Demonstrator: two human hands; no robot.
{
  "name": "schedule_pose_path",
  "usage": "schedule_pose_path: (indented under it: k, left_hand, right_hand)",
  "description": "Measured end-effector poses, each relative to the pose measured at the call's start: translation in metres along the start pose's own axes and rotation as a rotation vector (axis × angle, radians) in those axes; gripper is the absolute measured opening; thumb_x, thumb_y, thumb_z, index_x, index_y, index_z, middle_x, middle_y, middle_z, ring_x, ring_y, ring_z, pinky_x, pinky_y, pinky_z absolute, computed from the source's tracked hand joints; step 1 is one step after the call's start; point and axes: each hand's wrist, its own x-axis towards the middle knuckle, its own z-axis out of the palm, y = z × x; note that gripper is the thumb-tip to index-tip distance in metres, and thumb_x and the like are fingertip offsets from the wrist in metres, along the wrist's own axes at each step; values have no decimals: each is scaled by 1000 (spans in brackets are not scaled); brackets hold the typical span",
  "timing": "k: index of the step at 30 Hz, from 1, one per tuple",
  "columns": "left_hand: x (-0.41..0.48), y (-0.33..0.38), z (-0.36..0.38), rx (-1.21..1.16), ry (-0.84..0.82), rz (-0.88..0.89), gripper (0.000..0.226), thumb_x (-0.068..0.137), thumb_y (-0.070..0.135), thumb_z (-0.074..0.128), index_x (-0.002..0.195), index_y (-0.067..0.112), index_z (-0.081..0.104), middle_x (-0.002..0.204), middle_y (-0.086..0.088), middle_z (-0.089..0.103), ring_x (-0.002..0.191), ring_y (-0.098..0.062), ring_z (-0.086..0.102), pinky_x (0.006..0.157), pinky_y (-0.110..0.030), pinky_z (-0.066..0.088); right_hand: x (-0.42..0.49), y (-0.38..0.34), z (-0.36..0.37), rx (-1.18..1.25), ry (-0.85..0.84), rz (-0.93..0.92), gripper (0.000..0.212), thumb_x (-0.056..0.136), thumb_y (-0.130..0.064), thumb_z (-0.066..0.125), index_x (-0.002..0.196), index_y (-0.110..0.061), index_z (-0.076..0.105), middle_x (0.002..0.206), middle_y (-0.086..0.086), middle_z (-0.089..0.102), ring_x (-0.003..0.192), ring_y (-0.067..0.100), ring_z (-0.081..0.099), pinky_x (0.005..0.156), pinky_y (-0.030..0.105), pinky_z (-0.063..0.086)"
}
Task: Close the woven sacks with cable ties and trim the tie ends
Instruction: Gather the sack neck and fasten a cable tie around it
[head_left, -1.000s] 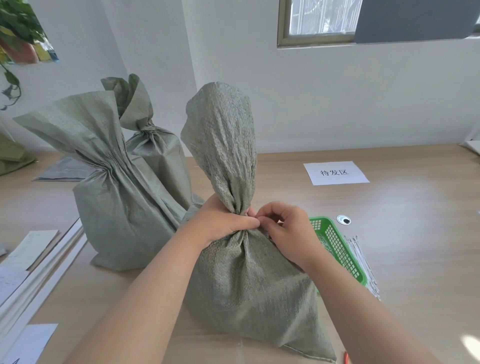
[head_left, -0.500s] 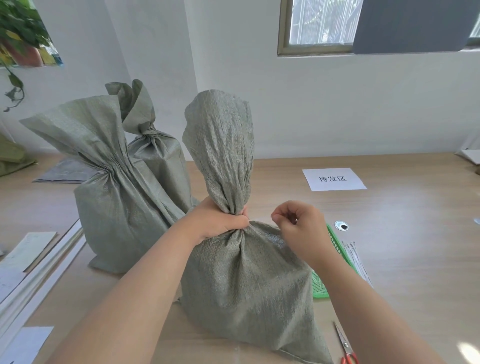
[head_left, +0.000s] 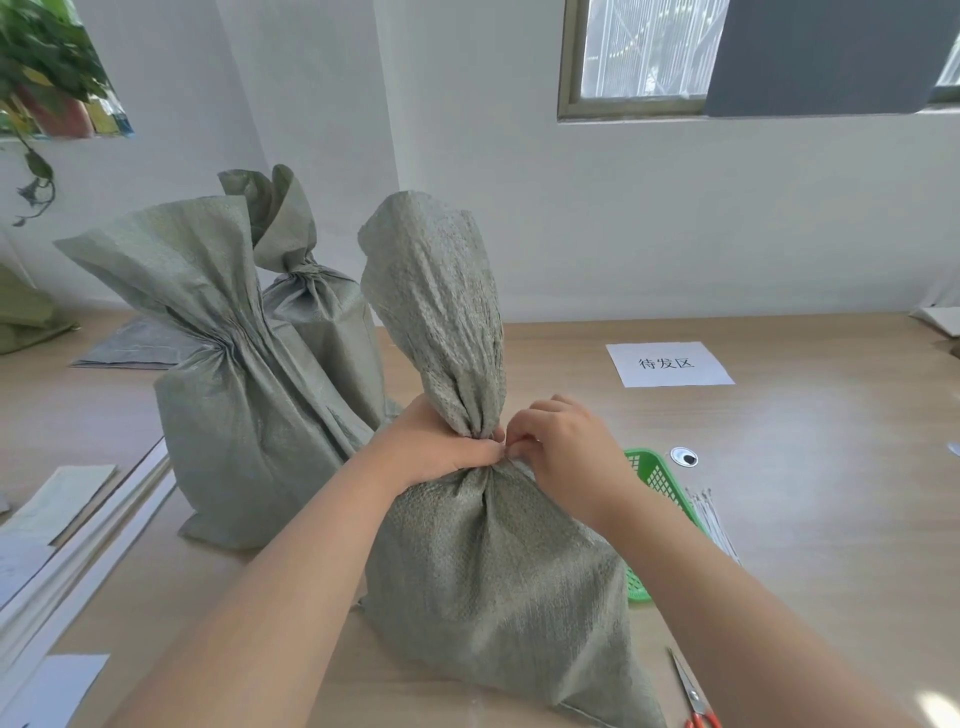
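**Neck bunched for binding**

The left grip (head_left: 441, 452) clenches the gathered neck of the front sack (head_left: 493, 561), holding it narrow; the right grip (head_left: 563, 449) pinches at that neck, any tie there too small to see; the sack stands on the counter (head_left: 831, 519), scissors (head_left: 693, 693) near for trimming

Front sack (head_left: 498, 582) upright, neck bunched; L sack (head_left: 228, 415), rear sack (head_left: 327, 322) cinched; loose ties (head_left: 717, 519) R.

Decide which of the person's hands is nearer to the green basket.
Right. The right hand pinches at the neck of the sack, just left of the green basket; the left hand grips that neck from the other side, farther away.
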Motion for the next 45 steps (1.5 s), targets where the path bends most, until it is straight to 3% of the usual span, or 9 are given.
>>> schedule_pose_path:
  k: [3,7,11,15,21,26,29,35,45]
  left_hand:
    - [0,2,-3,66,18,6,5,81,14,75,86,12,75,89,-1,74,73,6,62,71,-13,49]
    - [-1,-2,-5,114,-3,-15,5,82,23,72,79,26,73,79,18,70,76,10,61,70,-14,43]
    - [-4,-3,-1,76,42,13,8,81,17,77,88,20,75,86,6,73,76,12,61,67,-16,47]
    - [-2,-5,-1,60,125,24,20,76,16,85,95,15,77,86,10,73,69,23,58,60,0,43]
    - [0,-5,-2,139,65,-25,16,75,20,79,85,10,72,88,-7,74,74,-3,62,71,-28,55]
    - [3,-3,-2,132,-28,7,12,81,20,75,89,12,72,90,-3,72,72,2,60,70,-19,51]
    - [5,-3,-5,125,-54,-5,4,84,25,72,87,26,74,91,9,73,89,-2,64,80,-23,53]
    - [7,-4,-9,114,-132,-13,10,88,30,71,84,39,73,86,26,70,84,13,60,78,-15,44]
    - [18,-12,-11,61,-90,-30,12,82,30,81,89,39,78,97,23,74,100,4,65,96,-24,48]
  right_hand:
    - [-1,4,-5,-18,12,15,16,84,-10,56,77,-16,69,79,0,64,76,26,58,61,35,45]
    - [-1,7,-9,1,29,23,22,83,-6,50,77,-17,68,79,-2,64,74,24,57,64,41,51]
    - [3,3,-9,-4,-92,-6,21,84,-16,42,89,-16,62,90,3,63,78,30,58,67,42,50]
    - [11,-1,-4,-94,-218,-86,18,90,-25,38,95,-18,54,90,5,63,81,32,61,68,44,51]
    - [15,2,-5,-224,-207,-184,31,78,-45,25,67,-22,43,52,-5,37,52,27,43,46,32,40]
    - [9,4,0,-165,-58,-196,31,79,-36,41,55,-24,25,43,-5,27,38,25,31,40,23,23]
    - [9,10,-3,-137,-2,-194,31,76,-33,41,52,-19,26,43,-3,23,39,27,28,40,26,24]
    - [6,17,-2,-65,57,-204,27,74,-28,42,53,-20,27,43,-4,23,38,25,27,42,21,15]
    - [3,28,0,99,2,-65,21,73,-34,40,75,-23,58,58,-10,46,52,15,44,51,32,39]
